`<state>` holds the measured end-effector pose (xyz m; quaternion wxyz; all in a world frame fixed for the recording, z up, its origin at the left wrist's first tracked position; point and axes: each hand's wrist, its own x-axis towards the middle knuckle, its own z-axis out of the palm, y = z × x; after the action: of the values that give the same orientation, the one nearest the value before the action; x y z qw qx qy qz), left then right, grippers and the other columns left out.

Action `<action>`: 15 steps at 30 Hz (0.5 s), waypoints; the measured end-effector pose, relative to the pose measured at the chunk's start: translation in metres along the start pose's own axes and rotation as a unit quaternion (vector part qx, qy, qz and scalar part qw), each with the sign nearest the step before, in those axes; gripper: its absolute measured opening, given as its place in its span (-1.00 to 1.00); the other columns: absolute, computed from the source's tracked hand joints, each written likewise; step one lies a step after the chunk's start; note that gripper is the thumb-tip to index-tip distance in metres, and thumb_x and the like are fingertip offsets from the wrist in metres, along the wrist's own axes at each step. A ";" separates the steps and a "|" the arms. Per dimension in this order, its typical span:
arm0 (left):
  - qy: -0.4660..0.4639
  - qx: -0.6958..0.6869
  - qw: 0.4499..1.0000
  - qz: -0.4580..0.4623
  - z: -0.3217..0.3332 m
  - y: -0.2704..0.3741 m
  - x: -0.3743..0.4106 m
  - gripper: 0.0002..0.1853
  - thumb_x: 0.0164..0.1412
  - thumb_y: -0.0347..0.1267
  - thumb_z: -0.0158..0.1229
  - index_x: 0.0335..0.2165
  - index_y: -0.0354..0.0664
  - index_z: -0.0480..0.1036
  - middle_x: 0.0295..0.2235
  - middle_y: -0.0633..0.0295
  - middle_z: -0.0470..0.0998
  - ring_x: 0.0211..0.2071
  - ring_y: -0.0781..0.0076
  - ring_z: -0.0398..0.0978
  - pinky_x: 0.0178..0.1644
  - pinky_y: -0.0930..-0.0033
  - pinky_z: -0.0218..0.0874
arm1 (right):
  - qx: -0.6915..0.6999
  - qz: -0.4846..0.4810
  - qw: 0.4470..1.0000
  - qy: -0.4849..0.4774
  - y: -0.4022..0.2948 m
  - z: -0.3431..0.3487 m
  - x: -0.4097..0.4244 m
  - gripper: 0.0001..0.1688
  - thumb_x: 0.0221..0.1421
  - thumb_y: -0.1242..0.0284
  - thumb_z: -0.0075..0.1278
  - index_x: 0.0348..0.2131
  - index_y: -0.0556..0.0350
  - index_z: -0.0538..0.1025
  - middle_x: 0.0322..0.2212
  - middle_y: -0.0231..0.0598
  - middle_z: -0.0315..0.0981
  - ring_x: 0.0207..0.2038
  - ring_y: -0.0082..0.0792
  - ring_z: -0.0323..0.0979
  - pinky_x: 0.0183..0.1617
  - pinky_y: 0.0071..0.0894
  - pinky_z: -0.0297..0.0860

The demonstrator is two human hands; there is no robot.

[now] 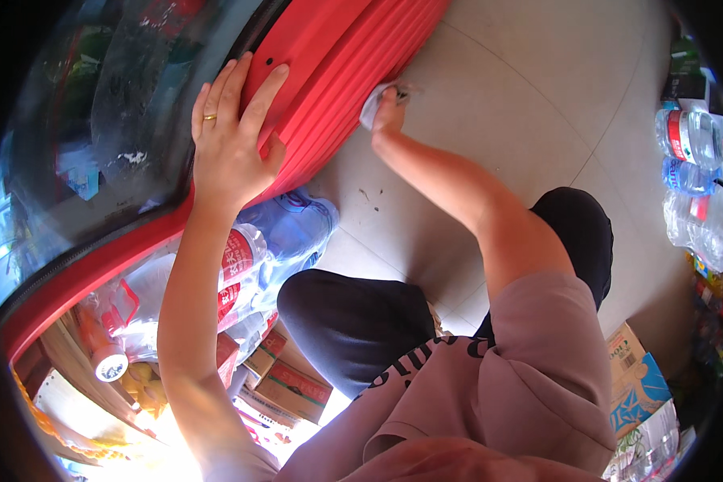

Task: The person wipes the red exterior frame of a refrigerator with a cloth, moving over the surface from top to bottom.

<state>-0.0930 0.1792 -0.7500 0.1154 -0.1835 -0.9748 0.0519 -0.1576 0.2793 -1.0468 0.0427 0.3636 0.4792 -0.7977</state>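
My left hand (232,129) lies with fingers spread across the top of a red ribbed panel (337,78), its fingertips by the black seal of a glass pane (126,102). A ring is on one finger. Lower down, my right hand (389,111) grips a whitish cloth or wipe (370,107) at the panel's bottom edge, close to the tiled floor. The hand partly covers the cloth, so its full shape is hidden. Behind the glass, items and reflections mix and are hard to make out.
Shrink-wrapped water bottles (289,223) stand against the red cabinet's side, near my left forearm. Cardboard boxes (292,388) sit beside my knee. More bottles (690,138) line the right edge, above a blue-and-tan carton (638,385). Small dark debris (376,209) dots the tile floor (506,108).
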 end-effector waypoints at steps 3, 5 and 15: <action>0.007 -0.003 1.000 -0.002 -0.001 0.000 -0.001 -0.16 -0.24 -0.47 0.14 0.13 0.19 0.19 0.16 0.16 0.16 0.20 0.17 0.08 0.26 0.07 -0.21 | 0.053 0.047 0.997 -0.034 0.028 0.001 -0.045 -0.32 0.07 0.16 -0.19 0.10 0.18 0.20 -0.02 -0.11 0.30 0.01 -0.27 0.28 0.09 -0.39 0.17; 0.003 -0.003 1.000 -0.007 -0.001 0.001 -0.002 -0.16 -0.23 -0.48 0.14 0.13 0.19 0.19 0.16 0.17 0.16 0.20 0.18 0.08 0.26 0.09 -0.21 | 0.063 0.042 0.997 0.011 0.035 0.010 -0.066 -0.32 0.08 0.16 -0.20 0.09 0.22 0.20 -0.01 -0.12 0.29 0.01 -0.30 0.27 0.09 -0.40 0.17; 0.011 -0.001 1.000 -0.007 -0.003 0.001 0.001 -0.16 -0.23 -0.49 0.13 0.13 0.22 0.19 0.16 0.19 0.16 0.19 0.19 0.08 0.25 0.08 -0.20 | 0.098 0.076 0.992 0.037 0.065 0.034 -0.107 -0.31 0.05 0.12 -0.22 0.03 0.26 0.26 -0.03 -0.10 0.29 -0.08 -0.26 0.33 -0.01 -0.31 0.25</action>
<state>-0.0925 0.1803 -0.7468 0.1260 -0.1771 -0.9749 0.0480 -0.0705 0.1871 -1.0185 0.0496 0.4304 0.3706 -0.8216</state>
